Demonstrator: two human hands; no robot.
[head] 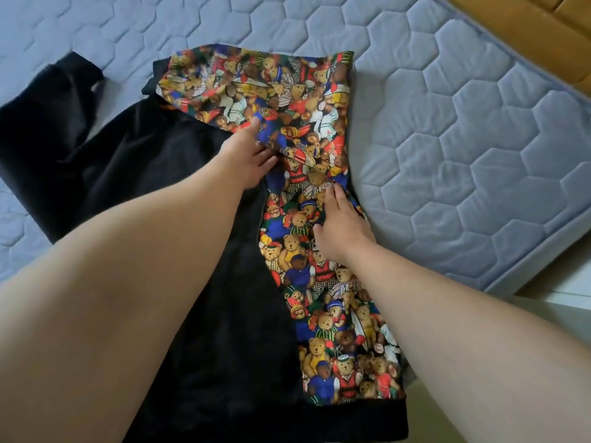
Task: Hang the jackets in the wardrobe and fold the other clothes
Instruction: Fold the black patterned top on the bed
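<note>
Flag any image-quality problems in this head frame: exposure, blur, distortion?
Head view: soft even light, no glare; black garment crushed to near-featureless dark; teddy-bear print, left hand and right hand read sharp, no motion blur; wide-angle stretch balloons the forearms and bends the mattress edge.

I see a pale blue hexagon-quilted mattress [463, 139]; on it lies a black garment [144, 161] with a teddy-bear print panel [319, 100].

bed: blue-grey hex-quilted mattress [479, 148]; top right: wood boards [518, 20]; light: even
</note>
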